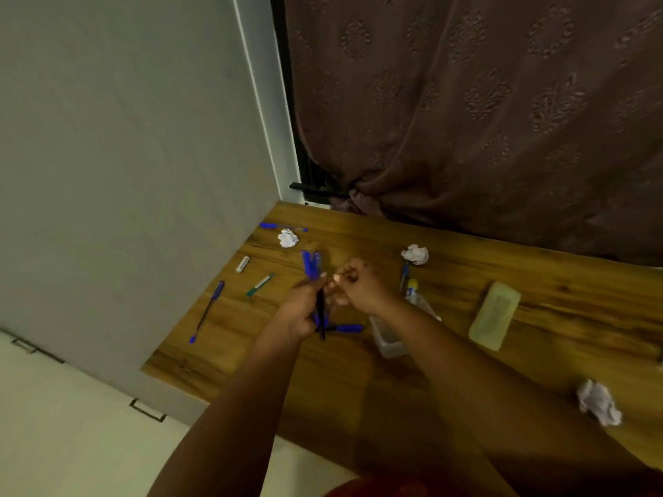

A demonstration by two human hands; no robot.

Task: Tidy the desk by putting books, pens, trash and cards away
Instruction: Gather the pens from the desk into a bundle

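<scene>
The left hand [301, 310] grips a bunch of blue pens [313, 270] over the middle of the desk [466, 353]. The right hand [358, 285] is curled at three o'clock of them; what it holds, I cannot tell. Pens are light, stiff and slippery. Hold them around the middle.

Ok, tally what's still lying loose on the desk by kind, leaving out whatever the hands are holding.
Crumpled paper balls: 3, by the far-left pen, at the back centre, near the right edge.
Blue pens lying loose: 4, far left, left edge, under the hands, beside the back paper ball.
Small white stick: 1.
Green-and-white stick: 1.
Total: 9.
</scene>
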